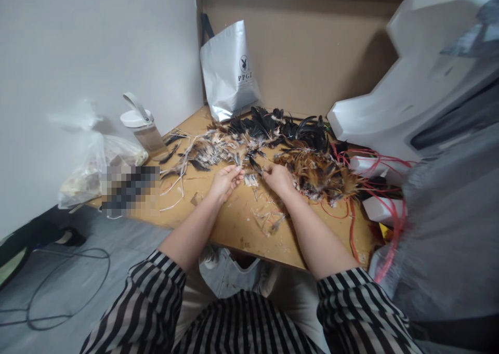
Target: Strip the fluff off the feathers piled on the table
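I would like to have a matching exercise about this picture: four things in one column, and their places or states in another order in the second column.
Things:
1. Shopping bag
2. Drinking bottle
3. Right hand
4. Plastic bag

Places or states:
A. Holding a dark feather
B. Leftmost on the table
C. Silver, with a rabbit logo
D. Topped with a white lid

Right pairs: 1-C, 2-D, 3-A, 4-B

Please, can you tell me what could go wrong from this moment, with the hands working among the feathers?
The right hand pinches a dark feather close to the brown feather pile, so its wrist might brush some loose.
The red cord lies near the right forearm and could snag it.
The lidded cup stands beside loose feathers; if knocked over, it might disturb them.
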A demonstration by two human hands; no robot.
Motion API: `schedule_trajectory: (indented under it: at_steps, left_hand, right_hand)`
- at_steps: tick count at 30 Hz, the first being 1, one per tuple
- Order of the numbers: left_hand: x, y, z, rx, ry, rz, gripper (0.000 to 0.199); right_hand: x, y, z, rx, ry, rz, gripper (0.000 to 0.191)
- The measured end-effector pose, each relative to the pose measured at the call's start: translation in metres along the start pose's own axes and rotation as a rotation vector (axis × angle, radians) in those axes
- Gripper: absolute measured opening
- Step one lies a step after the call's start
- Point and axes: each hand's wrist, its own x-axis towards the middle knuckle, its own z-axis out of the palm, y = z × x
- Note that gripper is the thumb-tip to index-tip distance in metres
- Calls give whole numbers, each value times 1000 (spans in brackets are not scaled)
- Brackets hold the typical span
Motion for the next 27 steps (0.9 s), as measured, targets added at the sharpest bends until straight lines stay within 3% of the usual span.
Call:
schedule_trajectory:
  at_steps: [4, 6, 10, 13, 16, 27]
  left_hand:
    - [0, 1, 0, -17, -9, -7, 19]
    - [0, 1, 0, -24, -19, -15, 17]
    - [0, 0, 0, -23, -40, -52, 14]
    - [-1, 0, 1, 6, -66, -82, 12]
    - [-3, 1, 2, 18, -65, -96, 10]
    - [-6, 0, 5, 69, -125, -133, 15]
  right_hand:
    - [-3, -4, -3, -24, -26, 10, 19]
    - [-4, -4, -3, 202, -54, 20, 19]
    - [-6, -9, -6, 889, -231, 139, 21]
    - [-11, -16, -8, 1179, -320, 160, 24]
    - [-13, -19, -8, 1230, -301, 139, 24]
    - [-18, -28, 1, 1042, -137, -95, 21]
